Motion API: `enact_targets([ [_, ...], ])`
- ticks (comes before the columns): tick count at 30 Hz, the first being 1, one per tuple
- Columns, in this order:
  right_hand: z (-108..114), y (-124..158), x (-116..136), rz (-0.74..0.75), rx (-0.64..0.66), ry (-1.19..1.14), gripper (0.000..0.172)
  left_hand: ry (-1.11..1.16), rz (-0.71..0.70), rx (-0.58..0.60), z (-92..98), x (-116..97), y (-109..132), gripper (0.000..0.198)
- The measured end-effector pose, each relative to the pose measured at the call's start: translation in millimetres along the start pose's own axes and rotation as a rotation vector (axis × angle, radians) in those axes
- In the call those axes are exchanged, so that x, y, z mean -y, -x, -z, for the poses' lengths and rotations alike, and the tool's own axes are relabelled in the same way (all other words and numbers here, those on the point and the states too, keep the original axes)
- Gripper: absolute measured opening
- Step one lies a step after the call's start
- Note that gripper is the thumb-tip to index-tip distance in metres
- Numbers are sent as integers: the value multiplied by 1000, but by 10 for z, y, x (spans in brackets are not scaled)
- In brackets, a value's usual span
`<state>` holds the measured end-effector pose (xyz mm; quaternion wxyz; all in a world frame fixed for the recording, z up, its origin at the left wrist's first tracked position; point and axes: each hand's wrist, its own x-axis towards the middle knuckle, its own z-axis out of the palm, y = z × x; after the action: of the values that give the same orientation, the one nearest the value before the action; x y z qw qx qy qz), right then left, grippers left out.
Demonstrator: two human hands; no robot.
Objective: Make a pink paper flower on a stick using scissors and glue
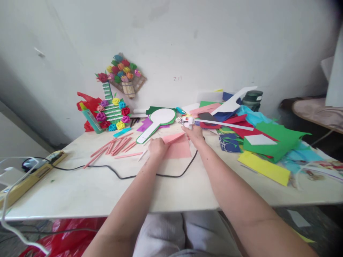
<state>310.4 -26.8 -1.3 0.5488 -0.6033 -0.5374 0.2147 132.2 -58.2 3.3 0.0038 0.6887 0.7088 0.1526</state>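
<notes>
A pink sheet of paper [180, 149] lies on the white table [107, 192] in front of me, its upper edge folded over. My left hand [157, 147] is closed on the sheet's left edge, fingers curled down onto it. My right hand [195, 133] pinches the folded pink corner at the top right. Just beyond my right hand lies a white glue gun [187, 121], and its black cable [120, 175] loops across the table under my arms.
Several rolled pink paper sticks [115, 147] lie to the left. A white and green paddle shape [158, 121], paper flower crafts [112, 114] and a glue bottle [89, 117] stand at the back. Coloured paper sheets [270, 142] pile up on the right. A power strip [40, 167] sits at the left edge.
</notes>
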Motion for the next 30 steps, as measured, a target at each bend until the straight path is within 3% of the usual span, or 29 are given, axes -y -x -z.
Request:
enact_targets([
  [5, 4, 7, 3, -10, -3, 6, 33, 68, -11, 9, -23, 26, -34, 35],
  [11, 9, 34, 48, -18, 2, -25, 28, 155, -13, 12, -8, 45, -28, 49],
  [16, 6, 44, 49, -29, -12, -46, 29, 144, -72, 7, -55, -10, -13, 41],
  [20, 9, 45, 52, -35, -18, -23, 27, 95, -214, -43, -69, -78, 34, 35],
  [24, 12, 41, 58, -43, -14, -33, 26, 83, -321, 10, -74, -118, 47, 20],
  [30, 4, 27, 36, -40, -5, -48, 28, 15, -420, 9, -98, -85, -10, 22],
])
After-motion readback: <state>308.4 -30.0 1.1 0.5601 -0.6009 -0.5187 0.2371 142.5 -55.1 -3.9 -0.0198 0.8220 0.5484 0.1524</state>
